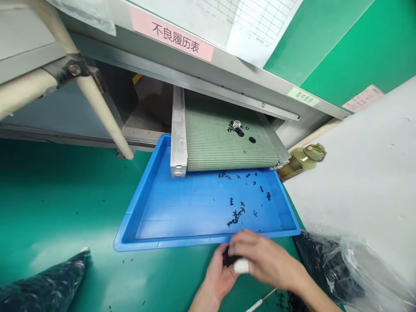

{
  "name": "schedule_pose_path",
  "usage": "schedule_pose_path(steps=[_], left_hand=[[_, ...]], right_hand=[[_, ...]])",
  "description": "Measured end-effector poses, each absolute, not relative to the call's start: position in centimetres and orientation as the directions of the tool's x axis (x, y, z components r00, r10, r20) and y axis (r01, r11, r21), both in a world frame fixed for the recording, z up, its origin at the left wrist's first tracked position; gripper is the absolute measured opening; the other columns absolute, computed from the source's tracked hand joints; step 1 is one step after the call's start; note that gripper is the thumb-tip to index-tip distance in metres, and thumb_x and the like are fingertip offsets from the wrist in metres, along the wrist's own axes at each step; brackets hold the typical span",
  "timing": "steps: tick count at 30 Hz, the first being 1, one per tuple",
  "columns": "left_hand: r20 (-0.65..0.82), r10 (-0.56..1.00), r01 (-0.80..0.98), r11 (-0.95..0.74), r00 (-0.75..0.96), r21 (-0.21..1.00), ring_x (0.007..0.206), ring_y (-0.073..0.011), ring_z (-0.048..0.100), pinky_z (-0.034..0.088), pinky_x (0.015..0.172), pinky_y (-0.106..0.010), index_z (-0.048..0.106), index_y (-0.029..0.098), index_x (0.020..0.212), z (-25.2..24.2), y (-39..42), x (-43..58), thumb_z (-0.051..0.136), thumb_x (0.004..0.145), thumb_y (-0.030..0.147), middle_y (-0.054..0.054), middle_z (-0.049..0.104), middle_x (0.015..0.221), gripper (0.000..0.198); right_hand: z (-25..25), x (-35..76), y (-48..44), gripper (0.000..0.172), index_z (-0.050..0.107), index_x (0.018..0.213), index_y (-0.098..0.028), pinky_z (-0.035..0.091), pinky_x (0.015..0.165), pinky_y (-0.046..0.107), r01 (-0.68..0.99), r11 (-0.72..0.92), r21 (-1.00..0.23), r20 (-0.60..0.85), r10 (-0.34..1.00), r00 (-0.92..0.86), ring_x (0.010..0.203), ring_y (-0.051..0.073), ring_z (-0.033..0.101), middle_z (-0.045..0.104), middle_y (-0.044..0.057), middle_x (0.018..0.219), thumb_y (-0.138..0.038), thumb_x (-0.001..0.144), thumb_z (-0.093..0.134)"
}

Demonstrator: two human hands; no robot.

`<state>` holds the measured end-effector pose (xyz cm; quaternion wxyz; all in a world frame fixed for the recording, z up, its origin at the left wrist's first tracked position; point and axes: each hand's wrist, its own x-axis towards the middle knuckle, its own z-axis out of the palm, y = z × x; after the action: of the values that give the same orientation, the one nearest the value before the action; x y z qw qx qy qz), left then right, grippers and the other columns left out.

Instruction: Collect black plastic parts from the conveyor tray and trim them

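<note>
- Green worktop below; a pink label on the steel machine reads 不良履历表.
- My left hand and right hand meet, fingers pinching a black clump of small parts.
- Blue tray lies just ahead of my fingers, holding scattered black parts.

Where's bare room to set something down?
Widest patch: the green bench between the blue tray and the left plastic bag, dotted with stray bits. Crowded: the tray's front edge, where the left hand holds black parts beside the right hand and right plastic bag.
</note>
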<state>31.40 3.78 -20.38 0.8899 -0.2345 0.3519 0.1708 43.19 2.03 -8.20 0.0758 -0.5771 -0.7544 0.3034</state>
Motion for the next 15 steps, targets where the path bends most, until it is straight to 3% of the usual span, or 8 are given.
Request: schedule_pose_path(steps=[1,3,6,12,15], left_hand=[[-0.687,0.144,-0.457,0.838,0.712,-0.299,0.061,-0.0193,0.067,0.054,0.062,-0.032,0.058,0.01,0.075,-20.3,3.8,31.4,0.048,0.091,0.017,-0.009,0.068,0.067,0.02],[-0.654,0.154,-0.439,0.848,0.741,-0.298,0.072,-0.0235,0.07,0.056,0.07,-0.038,0.06,0.008,0.081,-20.2,3.9,31.3,0.048,0.09,0.017,-0.014,0.07,0.077,0.018],[-0.653,0.164,-0.457,0.835,0.74,-0.308,0.075,-0.0239,0.07,0.057,0.076,-0.038,0.06,0.005,0.083,-20.3,3.7,31.2,0.05,0.089,0.015,-0.016,0.07,0.077,0.016],[-0.644,0.191,-0.484,0.817,0.741,-0.314,0.074,-0.0243,0.07,0.056,0.077,-0.038,0.061,0.004,0.081,-21.0,3.3,31.6,0.051,0.089,0.016,-0.017,0.069,0.076,0.018],[-0.64,0.19,-0.488,0.809,0.744,-0.327,0.072,-0.0235,0.069,0.056,0.075,-0.037,0.062,0.005,0.078,-21.3,3.3,31.8,0.049,0.09,0.016,-0.016,0.069,0.074,0.021]], right_hand=[[-8.0,44.5,3.4,0.026,0.062,0.107,-0.025,0.047,0.093,0.034,0.8,0.138,-0.583,-0.13,0.957,-0.261,0.104,0.018,0.058,0.063,0.004,0.11,-0.012,0.087,0.05],[-7.8,47.6,7.4,0.024,0.062,0.109,-0.025,0.047,0.092,0.037,0.802,0.057,-0.595,0.144,0.989,0.037,0.104,0.021,0.059,0.065,0.005,0.11,-0.02,0.088,0.052],[-7.9,52.2,15.2,0.031,0.064,0.111,-0.02,0.05,0.086,0.038,0.744,-0.165,-0.648,0.414,0.744,0.525,0.099,0.023,0.061,0.067,0.009,0.104,-0.025,0.084,0.049],[-8.0,56.4,28.4,0.037,0.061,0.11,-0.012,0.046,0.09,0.045,0.672,-0.362,-0.645,0.423,0.563,0.71,0.101,0.028,0.06,0.064,0.017,0.108,-0.025,0.081,0.042],[-7.8,55.8,32.7,0.036,0.062,0.108,-0.012,0.047,0.086,0.047,0.673,-0.427,-0.604,0.405,0.562,0.721,0.099,0.031,0.06,0.064,0.019,0.103,-0.029,0.083,0.042]])
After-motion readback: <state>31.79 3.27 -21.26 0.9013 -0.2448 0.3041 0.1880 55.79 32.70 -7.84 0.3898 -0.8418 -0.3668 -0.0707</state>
